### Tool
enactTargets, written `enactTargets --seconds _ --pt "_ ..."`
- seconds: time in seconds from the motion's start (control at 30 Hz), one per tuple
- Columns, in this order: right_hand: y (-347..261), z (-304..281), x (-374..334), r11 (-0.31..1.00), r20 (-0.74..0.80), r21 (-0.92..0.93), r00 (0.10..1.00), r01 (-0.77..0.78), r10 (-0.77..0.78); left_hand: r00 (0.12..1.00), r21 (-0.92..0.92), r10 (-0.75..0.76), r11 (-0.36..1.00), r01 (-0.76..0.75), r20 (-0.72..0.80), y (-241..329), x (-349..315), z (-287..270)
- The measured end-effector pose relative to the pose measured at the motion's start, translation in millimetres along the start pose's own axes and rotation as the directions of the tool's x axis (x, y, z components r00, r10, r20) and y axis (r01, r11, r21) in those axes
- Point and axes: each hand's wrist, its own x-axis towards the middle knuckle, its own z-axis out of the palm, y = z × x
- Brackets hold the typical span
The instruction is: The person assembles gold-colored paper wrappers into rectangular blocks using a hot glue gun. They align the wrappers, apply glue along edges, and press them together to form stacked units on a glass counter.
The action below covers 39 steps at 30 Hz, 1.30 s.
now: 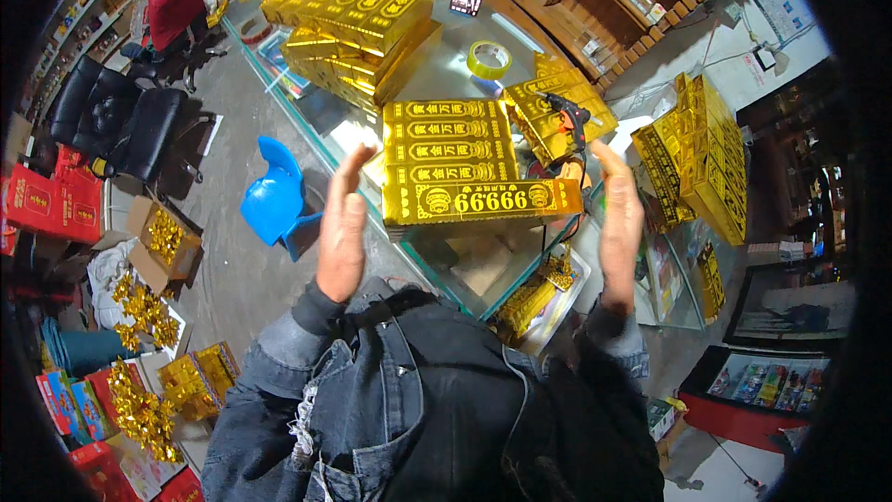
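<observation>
My left hand (342, 223) open flat just left of the gold foil box (462, 163), my right hand (620, 218) open just right of it, neither touching, box lying on the glass table (437, 70), black glue gun (570, 116) beside the box's far right corner, yellow tape roll (489, 59) beyond the box

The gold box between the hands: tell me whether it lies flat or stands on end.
Flat. The gold box lies on the glass counter, broad printed top facing up, with the left hand and right hand open on either side.

Glossy gold foil-faced flat cardboard box (465, 163), smooth glass-topped counter (446, 65), shiny yellow plastic tape roll (489, 59), faded blue denim jacket sleeves (372, 381), glossy blue plastic chair (271, 197)
</observation>
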Motion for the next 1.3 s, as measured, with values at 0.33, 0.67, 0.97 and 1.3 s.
enactTargets --seconds 0.33,0.67,0.97,1.3 --pt "6.9 31.2 -2.0 0.939 0.210 -0.333 0.977 0.088 -0.017 0.966 0.036 -0.249 0.968 0.247 0.069 0.3 -5.0 23.1" --pt "52.4 -10.4 -18.4 0.942 -0.051 0.269 0.974 -0.200 0.222 0.968 0.244 -0.027 0.969 -0.036 0.250 -35.3 -21.1 -11.0" --pt "139.7 20.6 -77.9 0.898 0.297 -0.414 0.910 -0.149 0.288 0.954 0.608 -0.070 0.784 -0.128 0.290 -102.5 -48.6 -28.5" --pt "141.8 28.4 -60.9 0.954 0.343 -0.244 0.905 -0.171 0.251 0.939 0.602 -0.175 0.798 -0.041 0.296 -104.1 -42.3 -36.6"
